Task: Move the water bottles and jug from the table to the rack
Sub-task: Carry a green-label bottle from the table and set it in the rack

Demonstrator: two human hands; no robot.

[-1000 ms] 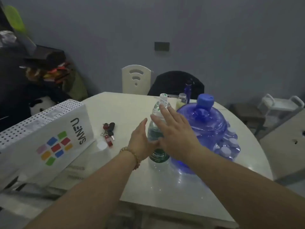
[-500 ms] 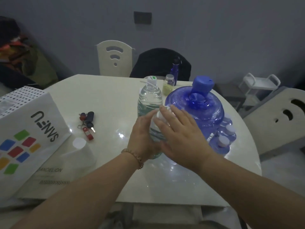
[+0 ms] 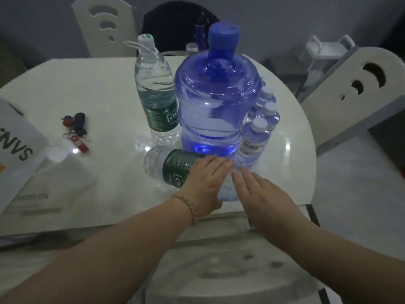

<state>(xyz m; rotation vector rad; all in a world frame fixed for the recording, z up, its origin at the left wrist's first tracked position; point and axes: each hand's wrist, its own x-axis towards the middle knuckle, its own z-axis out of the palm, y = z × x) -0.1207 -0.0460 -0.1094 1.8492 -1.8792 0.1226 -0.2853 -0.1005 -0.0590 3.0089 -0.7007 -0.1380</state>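
Note:
A big blue water jug [image 3: 217, 102] with a blue cap stands mid-table. Left of it, touching its side, stands a tall clear bottle [image 3: 156, 91] with a green label. A second green-label bottle [image 3: 173, 168] lies on its side in front of the jug. My left hand [image 3: 205, 183] lies flat over its neck end, fingers straight. Beside it my right hand [image 3: 260, 194] hovers flat with fingers apart, holding nothing. Several small bottles [image 3: 254, 141] cluster against the jug's right side. A white rack [image 3: 324, 51] stands on the floor at the far right.
Keys [image 3: 75, 132] lie on the round white table [image 3: 87, 88] at the left, near a white box [image 3: 15, 139] and papers [image 3: 54, 185]. A small jar [image 3: 192, 48] and a dark blue bottle [image 3: 200, 31] stand behind the jug. White chairs [image 3: 359, 88] ring the table.
The green-label bottle I clasped upright between both hands now lies on its side in front of the jug. My view has dropped and moved closer to the table.

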